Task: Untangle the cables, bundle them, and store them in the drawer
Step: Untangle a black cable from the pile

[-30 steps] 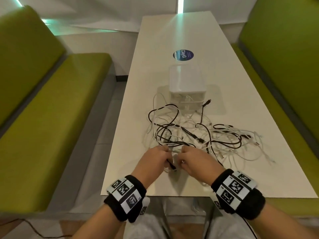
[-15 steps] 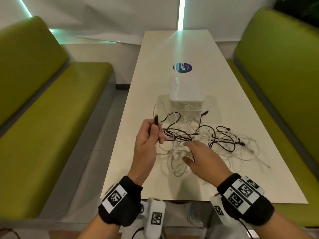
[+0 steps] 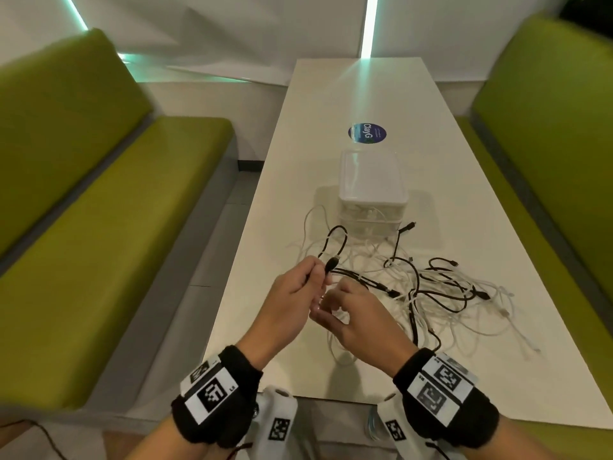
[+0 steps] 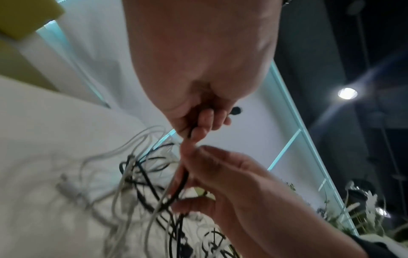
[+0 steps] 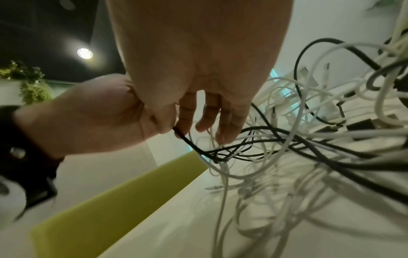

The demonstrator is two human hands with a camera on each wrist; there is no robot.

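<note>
Above the table, the left hand pinches a black cable near its plug. Beside it, the right hand curls loosely among white cables; its grip is unclear. Behind the tangle, the drawer box sits closed.

The scene is viewed from head height, forward and down along the long white table, with green upholstered benches taken in on both sides. The left wrist view is directed along the left hand at close range, upward toward the ceiling. The right wrist view is directed along the right hand, equally close. The tangled black and white cables and both hands are shared by all three views.
</note>
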